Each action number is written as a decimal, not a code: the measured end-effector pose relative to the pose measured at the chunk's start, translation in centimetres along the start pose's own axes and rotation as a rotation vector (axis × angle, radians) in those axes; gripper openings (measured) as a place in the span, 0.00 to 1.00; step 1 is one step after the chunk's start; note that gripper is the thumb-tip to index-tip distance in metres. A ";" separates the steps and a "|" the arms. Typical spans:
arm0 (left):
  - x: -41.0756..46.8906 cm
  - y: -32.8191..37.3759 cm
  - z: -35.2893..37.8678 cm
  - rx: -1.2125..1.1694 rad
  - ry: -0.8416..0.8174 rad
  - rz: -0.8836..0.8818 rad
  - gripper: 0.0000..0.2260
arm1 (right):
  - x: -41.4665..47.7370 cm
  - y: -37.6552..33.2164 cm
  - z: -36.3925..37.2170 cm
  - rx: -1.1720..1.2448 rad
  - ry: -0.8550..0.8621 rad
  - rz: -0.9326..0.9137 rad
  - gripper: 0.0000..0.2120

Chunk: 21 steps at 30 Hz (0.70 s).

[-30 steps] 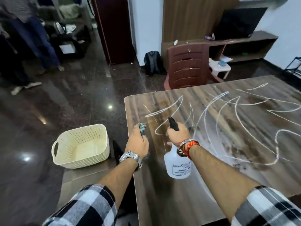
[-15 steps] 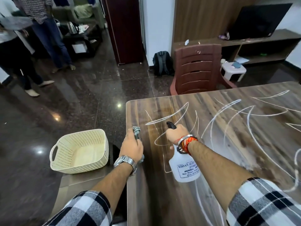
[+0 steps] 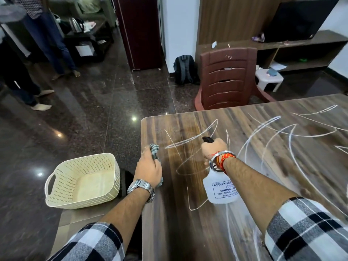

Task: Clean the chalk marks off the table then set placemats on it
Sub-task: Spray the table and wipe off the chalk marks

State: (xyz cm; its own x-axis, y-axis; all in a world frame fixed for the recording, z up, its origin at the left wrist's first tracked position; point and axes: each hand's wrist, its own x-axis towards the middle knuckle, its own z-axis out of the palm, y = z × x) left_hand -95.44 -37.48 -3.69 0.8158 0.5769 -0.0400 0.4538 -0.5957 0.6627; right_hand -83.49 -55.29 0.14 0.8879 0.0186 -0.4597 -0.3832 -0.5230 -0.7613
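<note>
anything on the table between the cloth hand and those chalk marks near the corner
Nothing visible. The left hand holds the cloth at the table's left edge, and bare wood runs from it to the nearest chalk marks. The right hand with the spray bottle is beyond them.

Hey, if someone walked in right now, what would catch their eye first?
The white chalk marks looping across the wooden table. Next, above the table's near left part, the right hand gripping a white spray bottle and the left hand clutching a cloth.
</note>
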 end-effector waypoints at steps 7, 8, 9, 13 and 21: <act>0.7 1.1 0.3 0.051 -0.036 0.065 0.22 | 1.1 0.6 -1.9 -0.087 0.004 -0.009 0.15; 0.8 1.3 0.4 0.060 -0.048 0.069 0.22 | 1.1 0.7 -2.0 -0.078 0.010 -0.012 0.14; 0.8 1.7 0.5 0.067 -0.057 0.073 0.22 | 0.6 0.6 -2.1 -0.073 0.027 -0.018 0.12; -0.2 3.0 0.9 0.063 -0.075 0.086 0.26 | -0.4 1.2 -2.9 -0.145 0.025 -0.044 0.16; -5.8 4.8 0.9 0.094 -0.023 0.098 0.24 | -4.1 3.5 -5.8 -0.123 -0.111 -0.049 0.16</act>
State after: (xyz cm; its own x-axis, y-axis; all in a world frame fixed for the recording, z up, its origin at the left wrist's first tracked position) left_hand -97.63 -44.16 -0.89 0.8657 0.5006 0.0036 0.4019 -0.6993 0.5911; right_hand -86.96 -62.14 2.01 0.8685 0.1369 -0.4765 -0.3005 -0.6191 -0.7256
